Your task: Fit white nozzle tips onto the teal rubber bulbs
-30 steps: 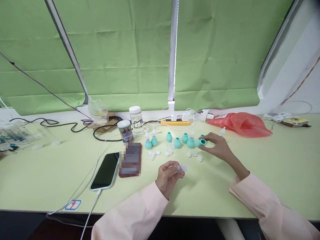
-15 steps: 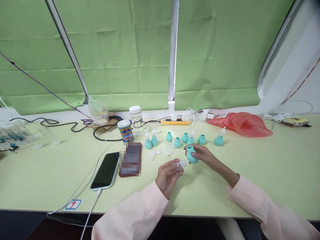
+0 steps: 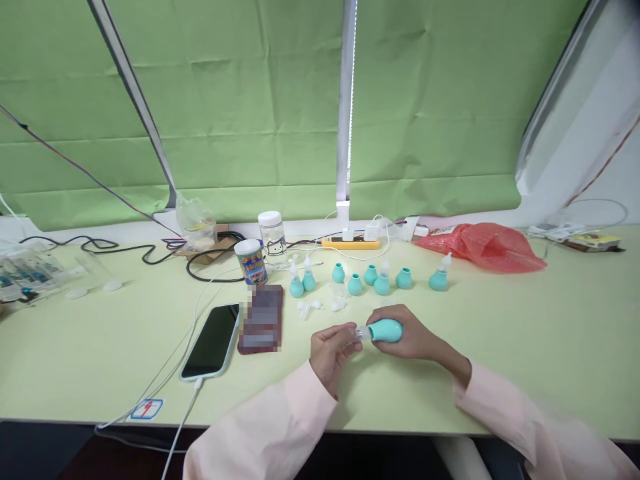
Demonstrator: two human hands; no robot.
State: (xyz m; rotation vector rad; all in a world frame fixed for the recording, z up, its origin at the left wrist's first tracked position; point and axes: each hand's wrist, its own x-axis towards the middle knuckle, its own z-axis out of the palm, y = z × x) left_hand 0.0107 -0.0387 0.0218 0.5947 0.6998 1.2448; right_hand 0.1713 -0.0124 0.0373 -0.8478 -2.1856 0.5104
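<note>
My right hand is wrapped round a teal rubber bulb held on its side, its mouth pointing left. My left hand pinches a small clear plastic nozzle right at the bulb's mouth; the two parts touch. Both hands hover just above the pale green table, near its front middle. Behind them stands a row of several more teal bulbs, some with clear tips fitted. Loose white nozzle parts lie beside the row.
A phone on a white cable and a dark booklet lie to the left. A printed can, a clear jar, a yellow power strip and a red plastic bag sit at the back.
My right hand picked a teal bulb from the row, carried it toward me and turned it sideways against the nozzle in my left hand. The left hand barely moved.
</note>
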